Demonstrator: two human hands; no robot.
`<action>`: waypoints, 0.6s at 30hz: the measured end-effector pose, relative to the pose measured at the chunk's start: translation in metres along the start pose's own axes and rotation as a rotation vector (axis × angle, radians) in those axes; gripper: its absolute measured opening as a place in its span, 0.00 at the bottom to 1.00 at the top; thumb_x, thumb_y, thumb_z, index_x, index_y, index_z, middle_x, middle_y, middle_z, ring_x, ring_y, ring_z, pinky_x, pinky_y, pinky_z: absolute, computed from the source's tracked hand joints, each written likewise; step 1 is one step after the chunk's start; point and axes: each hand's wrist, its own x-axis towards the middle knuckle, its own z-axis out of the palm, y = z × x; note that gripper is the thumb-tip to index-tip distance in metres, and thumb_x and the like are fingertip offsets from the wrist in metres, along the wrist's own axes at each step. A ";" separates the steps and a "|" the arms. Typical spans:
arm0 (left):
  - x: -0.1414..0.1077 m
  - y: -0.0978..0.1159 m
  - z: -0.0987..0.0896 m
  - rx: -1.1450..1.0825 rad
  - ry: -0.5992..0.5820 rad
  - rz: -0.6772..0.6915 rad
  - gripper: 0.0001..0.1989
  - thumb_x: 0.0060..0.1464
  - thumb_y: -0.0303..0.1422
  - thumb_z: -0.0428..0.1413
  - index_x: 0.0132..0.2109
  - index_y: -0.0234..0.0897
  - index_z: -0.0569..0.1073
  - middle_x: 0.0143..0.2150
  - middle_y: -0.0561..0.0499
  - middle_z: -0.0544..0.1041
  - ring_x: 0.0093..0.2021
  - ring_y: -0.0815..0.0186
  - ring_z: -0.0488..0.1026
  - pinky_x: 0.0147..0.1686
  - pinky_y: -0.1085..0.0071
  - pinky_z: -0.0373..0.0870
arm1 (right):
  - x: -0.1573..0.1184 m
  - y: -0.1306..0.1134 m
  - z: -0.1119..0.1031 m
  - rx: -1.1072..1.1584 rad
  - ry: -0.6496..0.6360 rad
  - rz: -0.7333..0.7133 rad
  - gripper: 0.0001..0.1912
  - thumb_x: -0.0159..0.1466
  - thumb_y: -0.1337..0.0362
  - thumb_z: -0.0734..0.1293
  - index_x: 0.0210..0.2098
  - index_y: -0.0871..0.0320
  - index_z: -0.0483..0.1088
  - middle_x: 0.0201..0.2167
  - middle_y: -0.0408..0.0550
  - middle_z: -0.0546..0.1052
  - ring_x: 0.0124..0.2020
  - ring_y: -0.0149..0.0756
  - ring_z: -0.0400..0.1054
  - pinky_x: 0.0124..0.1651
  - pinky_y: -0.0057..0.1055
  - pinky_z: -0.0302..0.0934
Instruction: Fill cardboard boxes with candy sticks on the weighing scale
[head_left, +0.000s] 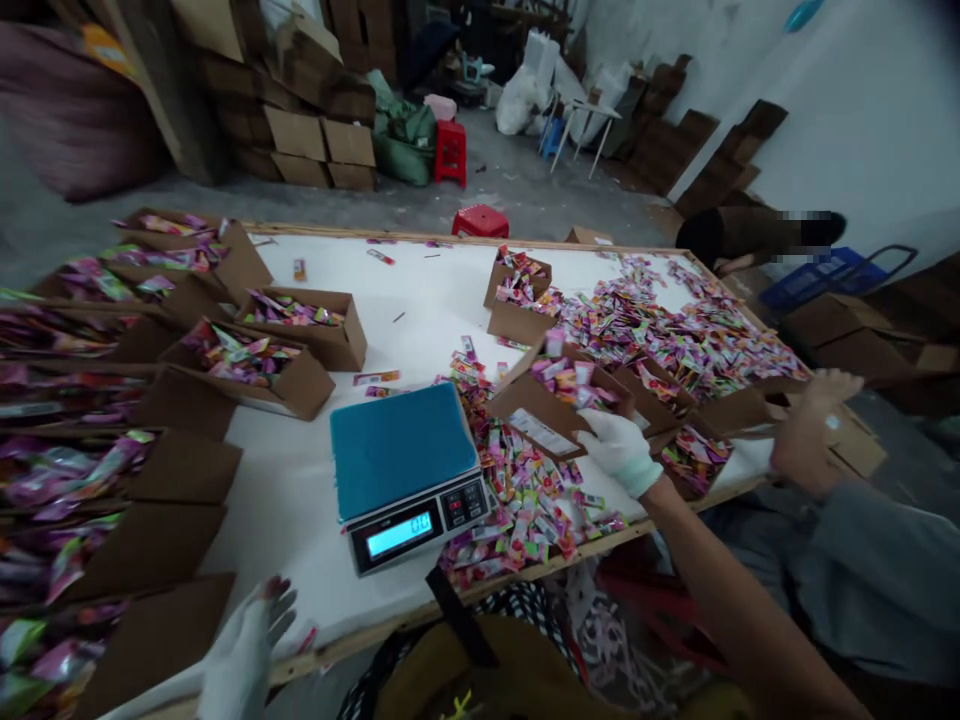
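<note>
My right hand (616,450), in a white glove, grips the near side of a cardboard box (544,415) filled with small pink and purple packets. The box is tilted and stands right of the scale. My left hand (251,630), gloved with bare fingertips, is at the table's front edge at lower left, fingers apart, nothing in it. Between my hands is a digital scale (405,450) with a bare blue plate; its display (400,534) reads 0.0. Loose packets (525,500) lie in a heap beside the scale and under the box.
Filled open boxes (300,320) crowd the table's left side. A large packet pile (660,320) covers the right. A neighbour's hand (814,420) reaches in at right; another person (750,235) bends by the far right corner. A red stool (480,220) stands behind the table.
</note>
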 end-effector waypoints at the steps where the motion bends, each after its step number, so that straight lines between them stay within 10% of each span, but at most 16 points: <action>1: 0.000 0.014 0.011 -0.018 -0.012 0.020 0.33 0.47 0.58 0.62 0.50 0.37 0.74 0.57 0.40 0.76 0.60 0.44 0.73 0.65 0.42 0.66 | 0.002 -0.019 -0.004 -0.006 0.013 -0.116 0.16 0.68 0.62 0.65 0.52 0.57 0.77 0.47 0.54 0.82 0.48 0.45 0.75 0.53 0.36 0.64; 6: -0.014 0.092 0.067 0.084 -0.160 0.290 0.39 0.50 0.59 0.59 0.58 0.34 0.73 0.61 0.36 0.75 0.60 0.45 0.73 0.64 0.44 0.67 | 0.024 -0.141 0.003 -0.077 -0.207 -0.610 0.13 0.68 0.66 0.63 0.47 0.56 0.78 0.45 0.53 0.82 0.47 0.43 0.75 0.51 0.36 0.62; 10: -0.025 0.109 0.080 0.152 -0.206 0.365 0.38 0.52 0.58 0.56 0.59 0.33 0.72 0.60 0.36 0.76 0.58 0.47 0.74 0.62 0.48 0.68 | 0.028 -0.207 0.018 -0.102 -0.308 -0.811 0.13 0.68 0.69 0.62 0.49 0.56 0.76 0.44 0.52 0.81 0.46 0.43 0.75 0.51 0.39 0.63; 14: -0.023 0.080 0.064 0.147 -0.181 0.297 0.41 0.51 0.60 0.55 0.60 0.31 0.71 0.61 0.34 0.74 0.60 0.45 0.73 0.63 0.46 0.67 | 0.027 -0.183 0.024 0.327 0.019 -0.914 0.16 0.69 0.63 0.65 0.55 0.55 0.72 0.56 0.55 0.76 0.58 0.44 0.70 0.60 0.43 0.62; 18: -0.024 0.044 0.035 0.118 -0.081 0.144 0.46 0.46 0.62 0.56 0.60 0.28 0.69 0.65 0.30 0.70 0.62 0.41 0.71 0.62 0.44 0.67 | 0.035 -0.101 0.064 0.630 0.154 -0.317 0.20 0.69 0.61 0.63 0.59 0.59 0.69 0.55 0.58 0.76 0.57 0.44 0.71 0.61 0.43 0.65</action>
